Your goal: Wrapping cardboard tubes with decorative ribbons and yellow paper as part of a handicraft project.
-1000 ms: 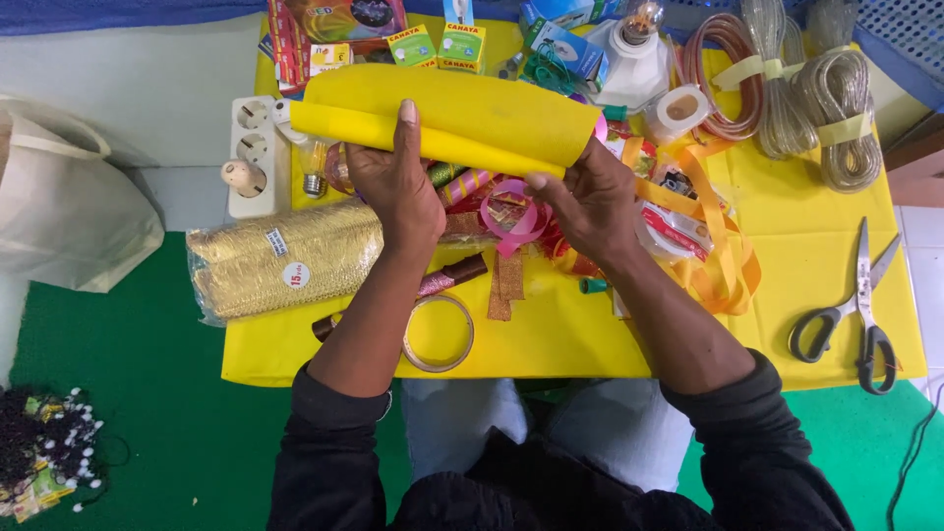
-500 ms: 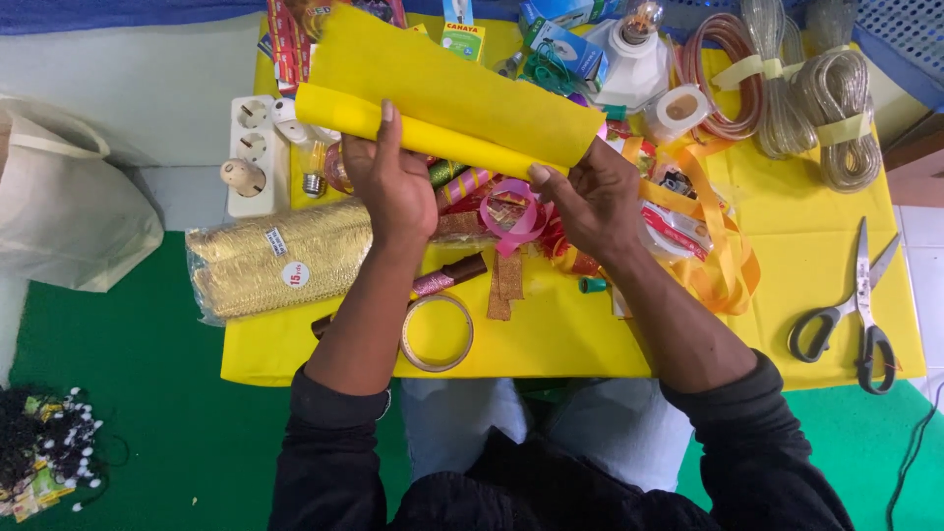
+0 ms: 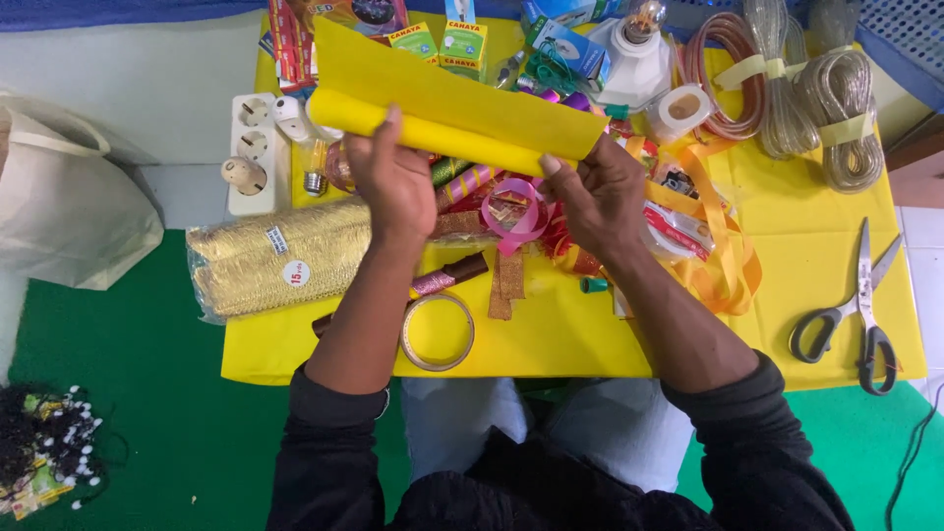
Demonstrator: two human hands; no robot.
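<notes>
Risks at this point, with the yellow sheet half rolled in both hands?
1. Left hand and right hand grip only the near edge of the yellow sheet; the loose flap may spring open.
2. The sheet hangs over a glass bulb and ribbon pile; lowering it might knock them.

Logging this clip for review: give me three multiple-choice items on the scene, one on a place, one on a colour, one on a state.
1. Where do the scissors lie?
A. right side of the table
B. on the floor
C. in the cloth bag

2. What colour is the sheet being rolled?
A. pink
B. yellow
C. blue

3. How is the sheet held?
A. flat on the table
B. by one hand only
C. partly rolled, by both hands

Answers: 1 A, they rest on the yellow table cover at right. 2 B, plainly yellow. 3 C, left hand and right hand each grip its rolled edge.
</notes>
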